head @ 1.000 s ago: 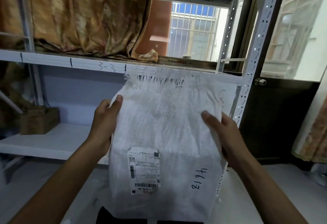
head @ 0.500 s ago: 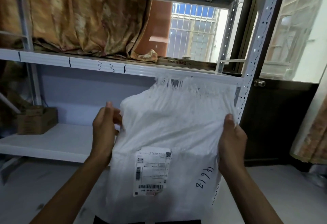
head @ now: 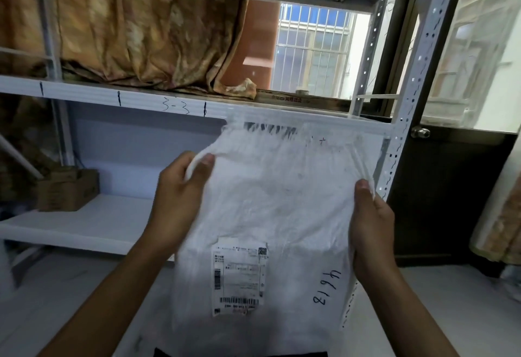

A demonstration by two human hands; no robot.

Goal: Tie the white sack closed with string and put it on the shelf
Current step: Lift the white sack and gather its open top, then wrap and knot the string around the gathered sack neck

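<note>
A brown cardboard box (head: pixel 67 190) sits at the left of the lower white metal shelf (head: pixel 84 227). The left hand (head: pixel 180 198) pinches the upper left edge of the white woven sack (head: pixel 276 204) between thumb and curled fingers. The sack hangs upright in front of the shelf, its frayed mouth open. No string is visible; tying and shelving remain. The right hand (head: pixel 372 224) grips the right edge, thumb pressed on the front, fingers hidden behind.
</note>
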